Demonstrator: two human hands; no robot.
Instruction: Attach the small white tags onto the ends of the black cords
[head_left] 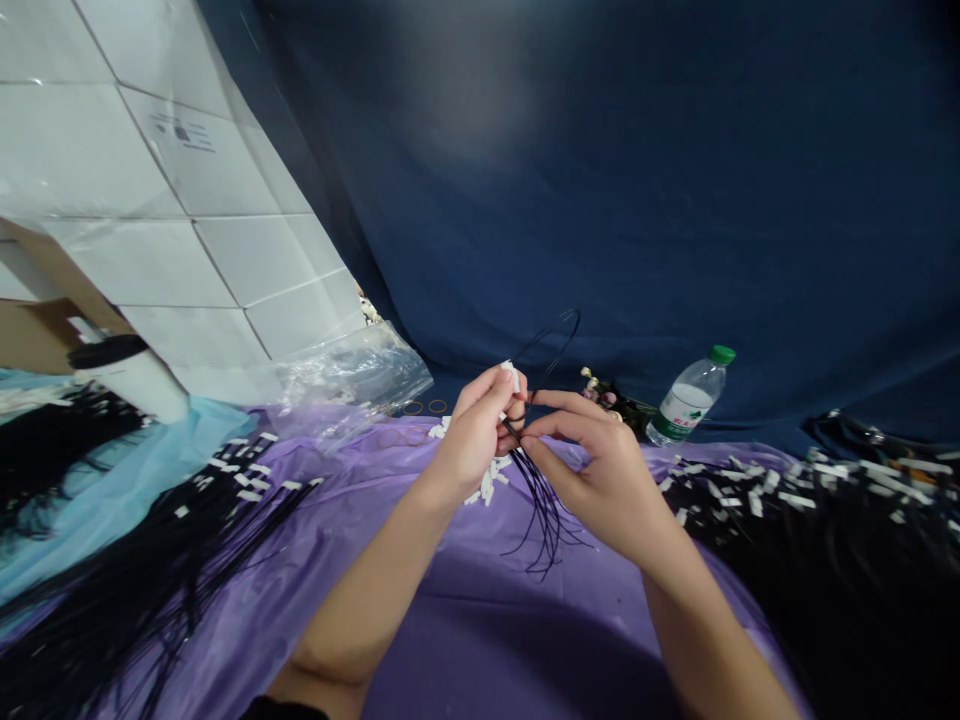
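At centre frame your left hand point(476, 430) and right hand point(600, 465) are meeting, fingers pinched shut on a bundle of thin black cords point(544, 505); its loose ends are trailing onto the purple sheet point(465, 610); a water bottle point(686, 400) is lying to the right; white boxes point(172, 200) are filling the upper left.

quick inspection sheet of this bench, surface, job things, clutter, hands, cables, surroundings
surface: purple sheet, light blue sheet at left
job's things: bundle of thin black cords pinched between both hands, loop rising above, ends hanging down; white tag at left fingertips
clutter: piles of black cords with white tags left and right; clear plastic bag; water bottle, green cap
grippers: left hand and right hand both closed on the bundle
cables: nothing seen
surroundings: dark blue cloth backdrop; stacked white boxes
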